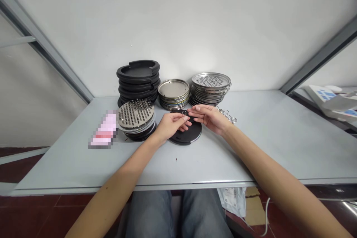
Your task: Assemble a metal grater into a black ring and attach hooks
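My left hand [176,123] pinches a small metal ring [184,113] between thumb and fingers. It hovers above a round black disc [187,136] lying on the table. Close by on the right, my right hand [208,116] has its fingers stretched out toward the ring, with nothing seen in them. Several more metal rings [231,118] lie on the table just beyond my right wrist. Left of my left hand is a stack of round plates, its top a metal disc [136,113] covered in raised teeth.
Along the wall stand a stack of black round rims [138,72], a stack of shallow metal trays [173,88] and a stack of perforated metal plates [211,81]. A blurred pink item [104,130] lies at left. The grey table's [173,173] front edge is near my legs.
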The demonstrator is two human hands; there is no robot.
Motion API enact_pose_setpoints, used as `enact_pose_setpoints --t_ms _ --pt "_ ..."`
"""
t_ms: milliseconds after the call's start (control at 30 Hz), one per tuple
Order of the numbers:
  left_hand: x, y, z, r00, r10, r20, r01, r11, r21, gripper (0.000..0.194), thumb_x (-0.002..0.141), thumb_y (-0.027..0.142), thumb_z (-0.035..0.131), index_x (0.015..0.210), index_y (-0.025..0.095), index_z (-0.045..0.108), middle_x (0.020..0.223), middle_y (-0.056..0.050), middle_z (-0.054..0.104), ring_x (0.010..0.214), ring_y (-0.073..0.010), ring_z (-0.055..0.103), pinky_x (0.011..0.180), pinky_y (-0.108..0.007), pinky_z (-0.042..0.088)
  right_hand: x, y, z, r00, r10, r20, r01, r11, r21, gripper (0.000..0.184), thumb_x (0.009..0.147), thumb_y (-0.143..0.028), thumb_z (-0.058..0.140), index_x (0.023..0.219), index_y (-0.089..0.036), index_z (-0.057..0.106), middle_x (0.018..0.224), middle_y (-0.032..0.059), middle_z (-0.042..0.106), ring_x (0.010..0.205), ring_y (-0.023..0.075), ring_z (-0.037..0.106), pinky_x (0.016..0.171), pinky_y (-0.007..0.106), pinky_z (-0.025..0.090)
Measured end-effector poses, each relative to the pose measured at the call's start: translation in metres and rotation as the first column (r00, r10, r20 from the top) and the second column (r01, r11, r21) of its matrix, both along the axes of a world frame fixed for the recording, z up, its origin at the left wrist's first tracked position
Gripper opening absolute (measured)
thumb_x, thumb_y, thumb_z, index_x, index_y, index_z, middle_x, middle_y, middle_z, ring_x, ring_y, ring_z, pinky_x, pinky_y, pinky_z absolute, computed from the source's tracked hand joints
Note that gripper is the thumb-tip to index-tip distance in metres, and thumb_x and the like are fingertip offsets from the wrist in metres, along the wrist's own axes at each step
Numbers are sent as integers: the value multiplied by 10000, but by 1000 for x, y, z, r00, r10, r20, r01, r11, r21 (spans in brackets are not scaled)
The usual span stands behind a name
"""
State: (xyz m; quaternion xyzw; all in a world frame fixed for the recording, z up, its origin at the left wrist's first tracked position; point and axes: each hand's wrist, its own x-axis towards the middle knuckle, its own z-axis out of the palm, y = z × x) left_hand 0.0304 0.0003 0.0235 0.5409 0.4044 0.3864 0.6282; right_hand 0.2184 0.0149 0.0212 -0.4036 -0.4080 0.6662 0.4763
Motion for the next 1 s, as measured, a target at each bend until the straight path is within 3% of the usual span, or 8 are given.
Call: enact_pose_setpoints --t_ms 633,733,833,1000 --pt "-2 2 -3 1000 -14 -15 14 1000 22 198 791 288 689 845 98 686 792 -88 727 548 -73 569 574 -218 471 -5 -2 2 998 -20 58 19 1000 26 117 812 -172 603 805 -169 719 949 82 755 842 145 721 693 186 578" --pt "-4 3 -4 999 -15 -39 17 998 53 194 801 286 669 857 102 696 760 -70 718 494 -51 504 538 -208 438 -5 -3 1 991 -30 132 13 992 127 113 790 -255 673 821 -160 724 917 86 754 832 158 720 700 205 578" --pt "-5 4 -5 999 -24 -44 27 997 71 208 819 287 645 898 104 704 760 -69 717 493 -51 494 531 -204 426 -6 -5 -2 973 -42 227 -22 962 273 227 762 -373 718 845 -162 719 905 82 748 805 177 720 723 260 583" --pt "-6 4 -5 998 -57 -31 58 997 48 227 824 272 632 945 95 706 772 -82 718 498 -50 495 535 -199 426 -8 -10 -8 930 -78 359 -93 895 436 308 797 -459 662 877 -165 705 858 74 740 775 187 704 721 301 567"
